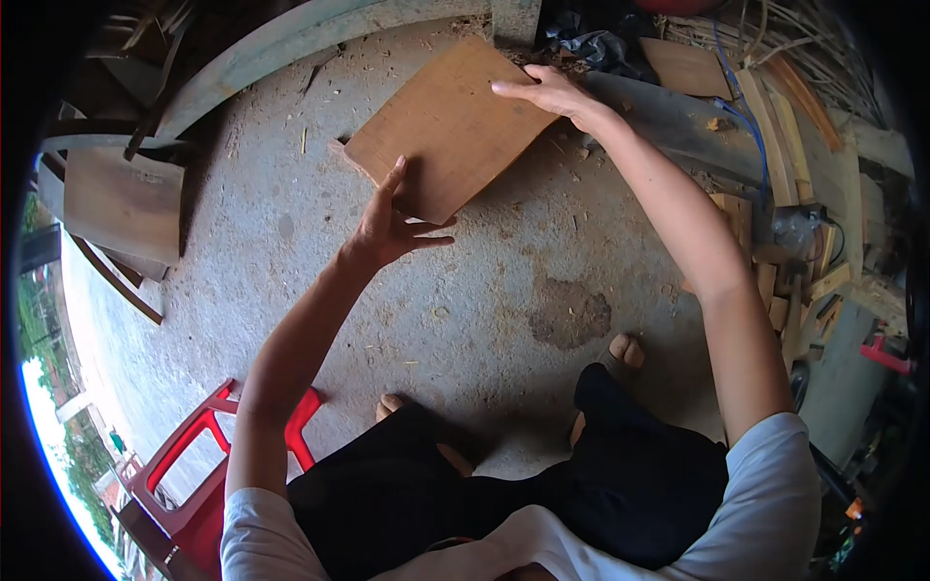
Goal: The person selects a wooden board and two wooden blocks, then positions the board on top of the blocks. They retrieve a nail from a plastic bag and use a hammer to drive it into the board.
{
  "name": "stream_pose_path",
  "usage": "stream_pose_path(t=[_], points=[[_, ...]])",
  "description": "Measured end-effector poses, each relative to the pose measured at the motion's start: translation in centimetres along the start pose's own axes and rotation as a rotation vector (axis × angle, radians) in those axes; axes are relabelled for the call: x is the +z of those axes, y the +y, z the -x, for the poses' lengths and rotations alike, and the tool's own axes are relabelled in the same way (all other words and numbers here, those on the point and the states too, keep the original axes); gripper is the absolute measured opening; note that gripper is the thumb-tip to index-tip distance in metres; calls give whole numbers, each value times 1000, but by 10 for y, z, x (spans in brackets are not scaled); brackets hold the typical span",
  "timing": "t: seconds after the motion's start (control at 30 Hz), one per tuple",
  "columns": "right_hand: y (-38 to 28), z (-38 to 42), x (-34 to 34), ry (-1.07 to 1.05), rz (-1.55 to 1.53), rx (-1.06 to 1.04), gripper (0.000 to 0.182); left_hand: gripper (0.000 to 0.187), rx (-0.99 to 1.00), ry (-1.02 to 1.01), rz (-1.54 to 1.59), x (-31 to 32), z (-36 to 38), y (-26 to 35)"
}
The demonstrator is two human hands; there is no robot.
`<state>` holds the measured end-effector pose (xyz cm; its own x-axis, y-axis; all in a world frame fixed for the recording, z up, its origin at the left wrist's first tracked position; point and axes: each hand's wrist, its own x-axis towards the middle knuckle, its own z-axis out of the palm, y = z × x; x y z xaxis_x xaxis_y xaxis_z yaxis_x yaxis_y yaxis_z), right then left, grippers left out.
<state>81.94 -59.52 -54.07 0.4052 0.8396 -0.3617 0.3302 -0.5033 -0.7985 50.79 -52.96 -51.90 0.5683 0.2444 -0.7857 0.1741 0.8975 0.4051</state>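
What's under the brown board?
Around the board, gray floor shows; a pale, likely wooden piece juts past its left corner. The rest beneath is covered.

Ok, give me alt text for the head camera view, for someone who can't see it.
A flat brown board is held over a concrete floor, left hand on its near left edge, right hand on its far right edge. A red chair is at lower left, and wood strips lie at upper right.
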Motion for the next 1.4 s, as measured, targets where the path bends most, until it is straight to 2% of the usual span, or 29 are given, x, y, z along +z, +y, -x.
stream_pose_path(t=[0.03, 0.07, 0.13, 0.2, 0.33, 0.5, 0.7, 0.8, 0.9, 1.03, 1.1, 1.2, 1.27, 1.3, 1.37, 1.4], points=[[-4, 2, -2, -123, -13, 4, 87, 94, -29, -51, 19, 0, 0, -1], [-2, -1, 2, -93, -82, 21, 81, 94, -26, -48, 32, -4, -5, -4], [6, 1, -1, -130, -146, 21, 82, 93, 156, -74, 74, -11, -19, -11], [12, 3, -2, -156, -249, 42, 79, 94, 171, -49, 70, -6, -16, -11], [14, -5, -2, -198, -253, 96, 77, 93, 158, 42, 49, 4, -10, -9], [14, 0, 0, -230, -387, 102, 81, 93, 180, 28, 68, 3, -10, -8], [7, 18, 13, -258, -525, 122, 70, 88, 180, 29, 69, -14, -2, -4], [4, 36, 26, -216, -588, 127, 68, 86, 215, -15, 16, -24, 8, 5], [1, 54, 41, -83, -577, 141, 63, 83, 218, -30, -24, -27, 20, 14], [7, 51, 44, -53, -527, 97, 62, 86, 171, 63, -36, -35, 7, 4], [-13, 56, 38, -21, -432, 111, 60, 90, 301, 172, 13, -23, 5, -2], [-64, 77, 21, 18, -404, 2, 57, 96, 430, 109, -2, -27, 13, 17], [-96, 89, 7, -201, -799, -223, 55, 98, 541, 95, -72, -30, 27, 35], [-93, 80, -1, -240, -744, -257, 53, 98, 623, 90, -104, -28, 39, 45], [-75, 68, -3, -181, -441, -445, 54, 82, 675, 41, 44, -49, 50, 61], [-66, 65, 7, -86, 63, -385, 56, 75, 709, 51, 119, -59, 56, 67]])
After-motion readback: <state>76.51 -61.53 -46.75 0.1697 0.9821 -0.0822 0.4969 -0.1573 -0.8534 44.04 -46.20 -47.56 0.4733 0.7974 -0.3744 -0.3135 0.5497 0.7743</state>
